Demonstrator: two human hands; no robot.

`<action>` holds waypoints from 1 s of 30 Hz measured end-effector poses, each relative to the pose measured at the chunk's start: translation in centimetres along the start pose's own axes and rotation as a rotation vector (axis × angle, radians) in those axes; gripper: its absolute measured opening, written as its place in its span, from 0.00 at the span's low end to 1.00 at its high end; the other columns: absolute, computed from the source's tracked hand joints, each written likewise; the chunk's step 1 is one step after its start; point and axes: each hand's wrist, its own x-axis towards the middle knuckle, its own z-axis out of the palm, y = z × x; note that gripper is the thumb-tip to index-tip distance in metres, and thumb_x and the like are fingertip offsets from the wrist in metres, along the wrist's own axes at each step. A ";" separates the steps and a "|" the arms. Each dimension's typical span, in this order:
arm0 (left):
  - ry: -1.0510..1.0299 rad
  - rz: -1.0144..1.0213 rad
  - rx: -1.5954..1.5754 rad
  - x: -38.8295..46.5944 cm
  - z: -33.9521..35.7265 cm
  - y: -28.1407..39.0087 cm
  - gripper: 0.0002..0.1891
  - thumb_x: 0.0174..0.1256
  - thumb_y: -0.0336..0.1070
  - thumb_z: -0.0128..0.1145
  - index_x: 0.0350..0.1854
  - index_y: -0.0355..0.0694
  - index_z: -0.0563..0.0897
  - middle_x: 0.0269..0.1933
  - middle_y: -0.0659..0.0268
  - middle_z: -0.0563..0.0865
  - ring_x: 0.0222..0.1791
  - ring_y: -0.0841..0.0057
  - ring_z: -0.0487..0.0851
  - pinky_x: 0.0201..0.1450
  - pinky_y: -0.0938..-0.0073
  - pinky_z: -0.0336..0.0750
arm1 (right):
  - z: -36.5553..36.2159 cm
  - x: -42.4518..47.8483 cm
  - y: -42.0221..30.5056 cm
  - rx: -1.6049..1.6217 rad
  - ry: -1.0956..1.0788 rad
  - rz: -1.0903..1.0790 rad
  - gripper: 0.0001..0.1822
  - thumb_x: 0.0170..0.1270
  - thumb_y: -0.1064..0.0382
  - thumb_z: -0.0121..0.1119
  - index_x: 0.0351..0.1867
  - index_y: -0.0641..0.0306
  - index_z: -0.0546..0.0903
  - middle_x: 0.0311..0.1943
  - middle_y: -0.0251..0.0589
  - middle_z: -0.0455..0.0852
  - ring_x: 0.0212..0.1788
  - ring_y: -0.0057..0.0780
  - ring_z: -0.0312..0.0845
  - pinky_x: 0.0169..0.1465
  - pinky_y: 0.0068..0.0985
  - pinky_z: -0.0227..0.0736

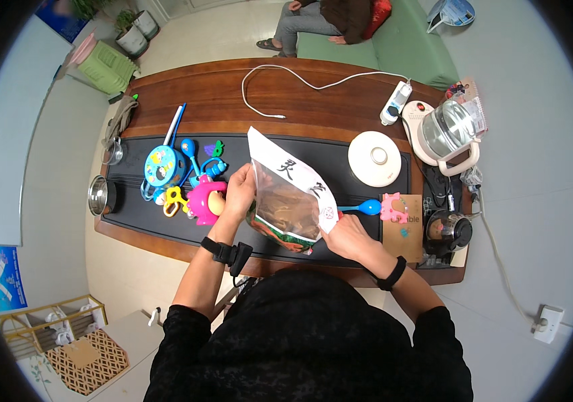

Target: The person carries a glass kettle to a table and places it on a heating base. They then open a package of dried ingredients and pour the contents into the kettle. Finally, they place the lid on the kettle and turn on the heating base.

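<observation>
Between my hands is a plastic pouch (290,201), tilted above the black tray inset (326,145) of a wooden table. Its white upper band bears writing, and brown dried pieces show through the clear window below. My left hand (241,192) grips the pouch's left edge. My right hand (349,235) pinches its right edge, close to the end of the white band. Just left of my left hand lies a pink toy (206,202). A blue toy maraca (367,207) lies beyond my right hand, its handle partly hidden by the pouch and hand.
At left lie a blue toy drum (163,166), a yellow toy (174,200) and a metal bowl (99,195). A white lid (375,159), a glass kettle (447,128) and a glass pot (448,231) stand right. A white cable (311,86) crosses the far side; a person (321,22) sits beyond.
</observation>
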 end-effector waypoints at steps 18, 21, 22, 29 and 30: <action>0.154 -0.054 -0.058 1.7 -0.8 -5.0 0.16 0.82 0.41 0.48 0.33 0.39 0.80 0.25 0.76 0.76 0.25 0.88 0.70 0.29 0.82 0.65 | -7.6 -6.9 -2.2 0.195 0.322 0.001 0.13 0.69 0.69 0.57 0.53 0.72 0.80 0.60 0.47 0.77 0.55 0.48 0.80 0.56 0.38 0.76; 0.157 -0.032 0.029 2.0 -1.0 -5.2 0.15 0.81 0.41 0.50 0.33 0.39 0.80 0.25 0.74 0.77 0.25 0.85 0.72 0.30 0.80 0.68 | -7.4 -8.3 -0.8 0.232 0.461 0.090 0.12 0.67 0.72 0.58 0.51 0.69 0.82 0.55 0.45 0.82 0.54 0.46 0.81 0.56 0.36 0.76; 0.157 -0.047 0.051 2.1 -0.9 -5.0 0.15 0.80 0.41 0.50 0.34 0.39 0.80 0.25 0.74 0.77 0.25 0.84 0.72 0.30 0.80 0.68 | -7.4 -8.5 -0.3 0.257 0.524 0.114 0.11 0.67 0.73 0.59 0.50 0.69 0.83 0.52 0.45 0.83 0.52 0.45 0.82 0.57 0.34 0.76; 0.102 -0.007 0.088 3.8 -1.0 -6.1 0.12 0.80 0.37 0.51 0.33 0.38 0.76 0.24 0.71 0.78 0.24 0.84 0.74 0.28 0.80 0.69 | -6.6 -8.8 2.7 0.342 0.938 0.228 0.06 0.65 0.78 0.61 0.41 0.70 0.86 0.42 0.40 0.88 0.45 0.29 0.84 0.47 0.23 0.78; 0.086 0.009 0.085 3.9 -1.2 -6.0 0.11 0.80 0.36 0.52 0.36 0.37 0.77 0.25 0.70 0.78 0.25 0.84 0.75 0.28 0.79 0.70 | -7.3 -9.0 2.3 0.435 0.956 0.267 0.06 0.64 0.77 0.62 0.41 0.69 0.86 0.42 0.42 0.88 0.47 0.33 0.85 0.51 0.25 0.78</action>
